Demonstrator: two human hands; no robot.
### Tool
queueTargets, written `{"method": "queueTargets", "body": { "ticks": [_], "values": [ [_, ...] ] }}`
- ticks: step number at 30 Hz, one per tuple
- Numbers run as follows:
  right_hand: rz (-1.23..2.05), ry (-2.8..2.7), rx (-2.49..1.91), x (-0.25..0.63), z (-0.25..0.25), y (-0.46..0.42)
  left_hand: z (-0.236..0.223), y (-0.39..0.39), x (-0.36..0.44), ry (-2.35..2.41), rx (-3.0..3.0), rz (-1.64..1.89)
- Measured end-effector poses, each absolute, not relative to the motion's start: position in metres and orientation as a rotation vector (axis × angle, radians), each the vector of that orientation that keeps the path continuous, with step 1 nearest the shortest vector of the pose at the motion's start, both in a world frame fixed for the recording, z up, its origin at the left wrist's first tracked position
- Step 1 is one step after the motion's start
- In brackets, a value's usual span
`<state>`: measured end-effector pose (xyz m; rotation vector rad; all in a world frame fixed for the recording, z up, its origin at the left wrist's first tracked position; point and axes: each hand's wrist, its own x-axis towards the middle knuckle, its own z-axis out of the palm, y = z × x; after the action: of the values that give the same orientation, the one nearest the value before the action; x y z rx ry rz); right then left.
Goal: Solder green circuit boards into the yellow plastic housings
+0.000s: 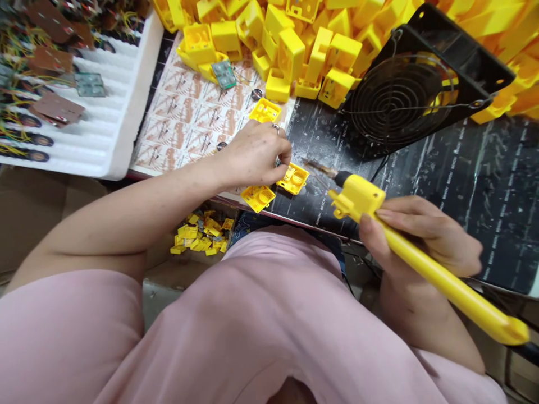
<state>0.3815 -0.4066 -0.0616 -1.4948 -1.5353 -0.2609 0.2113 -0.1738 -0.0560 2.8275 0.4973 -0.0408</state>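
Observation:
My left hand (pixel 256 152) reaches over the bench edge with its fingers curled, pinching a small yellow plastic housing (pixel 293 178) that lies on the black mat (pixel 463 168). A second open yellow housing (pixel 257 197) lies just below that hand, and a third (pixel 265 110) sits above it. My right hand (pixel 421 235) is wrapped round a yellow soldering iron (pixel 421 255), whose dark tip (pixel 322 168) points left towards the pinched housing.
A heap of yellow housings (pixel 295 45) fills the back of the bench. A black fan (pixel 415 90) leans at right. A white foam tray (pixel 109 129) with wired boards stands at left. A printed sheet (pixel 189 118) and a small circuit board (pixel 223 73) lie nearby. Yellow scraps (pixel 202 235) sit below the bench.

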Motion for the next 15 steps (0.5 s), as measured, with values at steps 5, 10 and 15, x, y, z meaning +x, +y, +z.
{"method": "queueTargets", "body": {
  "ticks": [5, 10, 15],
  "values": [
    [-0.224, -1.484, -1.52, 0.382, -0.064, -0.411, -0.058, -0.173, 0.212, 0.491, 2.798, -0.007],
    [-0.285, -1.373, -1.528, 0.382, -0.065, -0.406, -0.059, -0.174, 0.212, 0.521, 2.749, -0.017],
    [-0.199, -1.321, -1.657, 0.385, -0.078, -0.414, -0.055, -0.17, 0.203, 0.567, 2.552, 0.026]
  ]
}}
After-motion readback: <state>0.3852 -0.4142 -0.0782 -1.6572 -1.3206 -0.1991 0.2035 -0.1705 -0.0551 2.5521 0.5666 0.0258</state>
